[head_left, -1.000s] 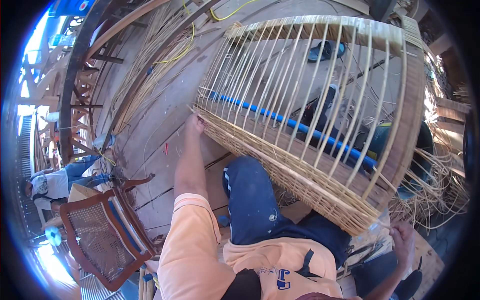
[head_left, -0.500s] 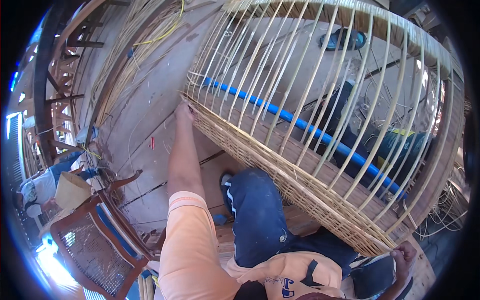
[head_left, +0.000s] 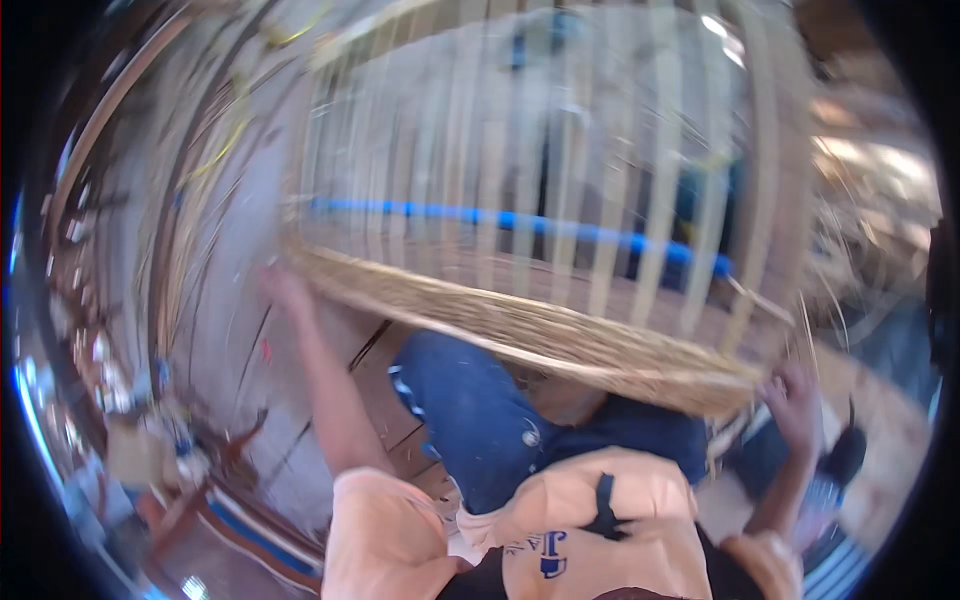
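Note:
The frame is blurred. A large wicker panel (head_left: 520, 325), with upright canes, a wooden frame and a woven lower band, spans the upper middle above my bent legs. My left hand (head_left: 285, 285) is at the band's left end, its fingers smeared by motion. At the right-hand corner my right hand (head_left: 790, 395) has its fingers curled on the panel's edge. A blue pipe (head_left: 478, 214) shows along the lower part, seen through the canes.
Wooden floorboards (head_left: 210, 310) surround my knee (head_left: 455, 400), with long loose strands and a yellow cord (head_left: 225, 145) at left. A wooden chair (head_left: 255, 545) is at lower left. Cane strands (head_left: 850, 235) crowd the right side.
The panel appears more level now, its left end lower and right end higher in the view, and both hands have shifted with it. The whole view has become blurred.

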